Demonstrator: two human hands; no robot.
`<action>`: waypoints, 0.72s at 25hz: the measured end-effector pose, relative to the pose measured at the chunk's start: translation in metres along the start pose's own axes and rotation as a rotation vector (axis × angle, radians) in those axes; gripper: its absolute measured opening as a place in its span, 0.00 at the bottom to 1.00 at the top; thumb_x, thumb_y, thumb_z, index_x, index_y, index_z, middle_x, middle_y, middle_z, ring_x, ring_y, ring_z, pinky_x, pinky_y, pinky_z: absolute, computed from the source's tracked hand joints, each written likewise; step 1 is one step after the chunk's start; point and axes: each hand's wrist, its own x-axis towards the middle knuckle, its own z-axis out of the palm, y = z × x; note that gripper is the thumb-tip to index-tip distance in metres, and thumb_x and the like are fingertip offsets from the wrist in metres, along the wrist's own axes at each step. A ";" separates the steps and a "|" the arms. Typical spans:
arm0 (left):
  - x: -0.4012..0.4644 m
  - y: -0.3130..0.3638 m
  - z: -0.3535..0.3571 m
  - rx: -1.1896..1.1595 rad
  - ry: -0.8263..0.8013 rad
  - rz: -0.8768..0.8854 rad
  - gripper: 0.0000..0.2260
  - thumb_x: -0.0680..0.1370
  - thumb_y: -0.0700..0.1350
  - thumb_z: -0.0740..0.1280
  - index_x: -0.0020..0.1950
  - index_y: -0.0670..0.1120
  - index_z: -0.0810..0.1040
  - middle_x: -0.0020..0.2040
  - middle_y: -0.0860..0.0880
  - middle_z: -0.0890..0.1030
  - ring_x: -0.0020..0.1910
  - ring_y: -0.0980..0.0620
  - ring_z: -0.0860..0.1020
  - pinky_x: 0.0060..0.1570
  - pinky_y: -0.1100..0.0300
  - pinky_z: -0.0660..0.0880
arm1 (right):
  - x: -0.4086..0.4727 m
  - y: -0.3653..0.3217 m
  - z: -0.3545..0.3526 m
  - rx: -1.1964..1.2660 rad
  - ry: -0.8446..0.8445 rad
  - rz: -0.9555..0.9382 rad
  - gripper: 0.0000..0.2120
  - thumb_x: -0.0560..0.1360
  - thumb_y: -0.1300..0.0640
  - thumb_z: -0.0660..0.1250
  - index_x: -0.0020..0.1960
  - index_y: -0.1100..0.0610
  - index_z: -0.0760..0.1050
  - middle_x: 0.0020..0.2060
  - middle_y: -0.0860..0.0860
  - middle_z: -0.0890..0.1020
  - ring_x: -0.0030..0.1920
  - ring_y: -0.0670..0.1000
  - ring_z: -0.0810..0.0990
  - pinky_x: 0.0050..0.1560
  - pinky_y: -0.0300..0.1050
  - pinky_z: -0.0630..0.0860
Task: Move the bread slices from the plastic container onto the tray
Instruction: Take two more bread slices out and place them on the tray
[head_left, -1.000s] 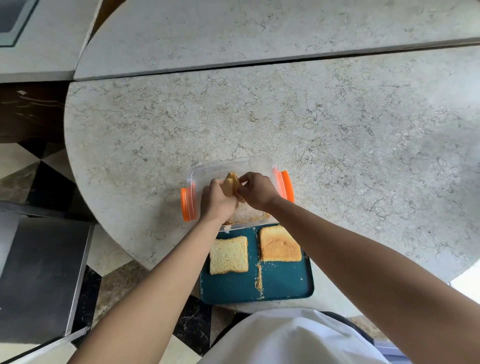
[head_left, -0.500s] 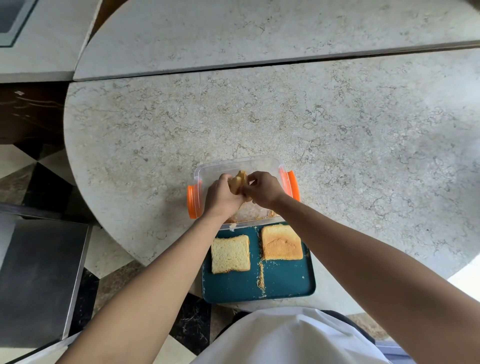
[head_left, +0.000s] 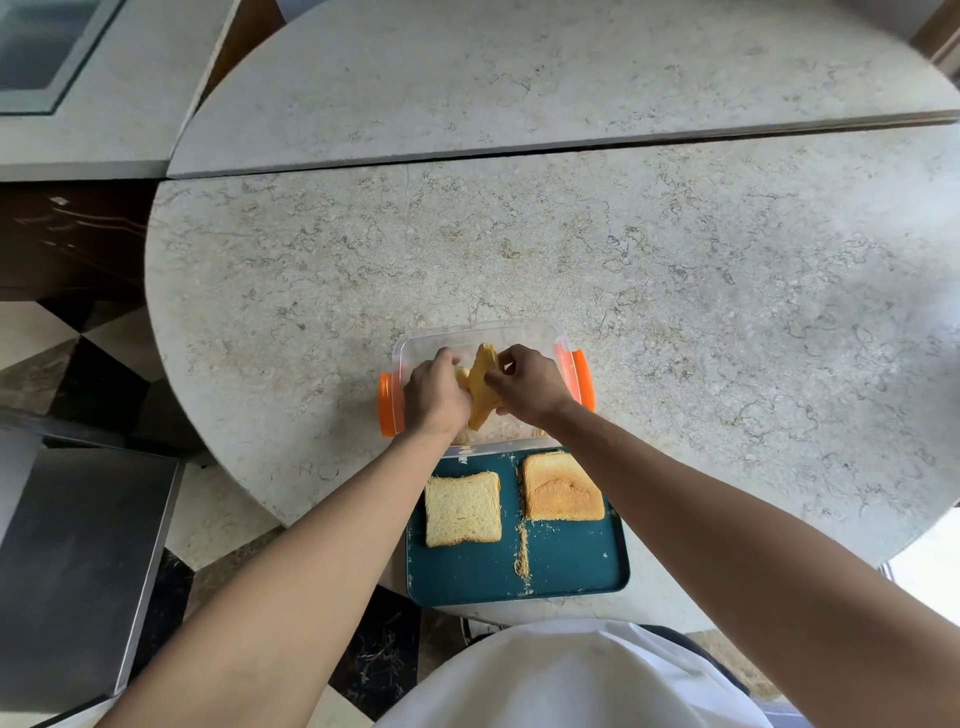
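A clear plastic container (head_left: 524, 332) with orange side clips stands on the stone table, just beyond a teal tray (head_left: 571, 566). Both hands are inside the container. My left hand (head_left: 434, 389) and my right hand (head_left: 524, 384) pinch a bread slice (head_left: 480, 384) that stands tilted on edge between them. A second piece shows against my left fingers; what else lies in the container is hidden. On the tray lie a pale slice (head_left: 462, 509) at the left and a browner slice (head_left: 561, 486) at the right, with a line of crumbs (head_left: 522, 551) between.
The round stone table (head_left: 675, 291) extends far and right of the container. A second stone counter (head_left: 519, 78) sits behind it. A dark metal surface (head_left: 78, 561) lies low at the left over a checkered floor. The tray overhangs the table's near edge.
The bread slice has risen higher between my hands and now stands more upright. Both hands stay over the container.
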 end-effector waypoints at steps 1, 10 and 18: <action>-0.002 0.002 -0.004 -0.015 0.022 0.016 0.18 0.74 0.39 0.70 0.64 0.47 0.76 0.58 0.43 0.82 0.52 0.43 0.81 0.40 0.58 0.71 | -0.004 -0.003 -0.002 0.009 0.013 -0.015 0.13 0.77 0.55 0.65 0.58 0.61 0.75 0.43 0.54 0.83 0.32 0.50 0.85 0.28 0.41 0.81; -0.049 -0.007 -0.071 -0.449 0.210 0.044 0.22 0.70 0.38 0.67 0.62 0.54 0.73 0.52 0.54 0.80 0.41 0.66 0.78 0.36 0.72 0.72 | -0.064 -0.014 -0.043 0.544 0.110 -0.088 0.08 0.78 0.60 0.63 0.55 0.60 0.78 0.50 0.56 0.80 0.47 0.55 0.84 0.42 0.53 0.85; -0.129 -0.038 -0.067 -0.958 0.098 -0.118 0.22 0.68 0.34 0.68 0.54 0.58 0.80 0.47 0.52 0.87 0.43 0.56 0.83 0.38 0.62 0.79 | -0.135 0.040 -0.049 0.776 -0.029 -0.009 0.09 0.76 0.60 0.61 0.50 0.59 0.81 0.48 0.57 0.83 0.50 0.58 0.84 0.46 0.56 0.84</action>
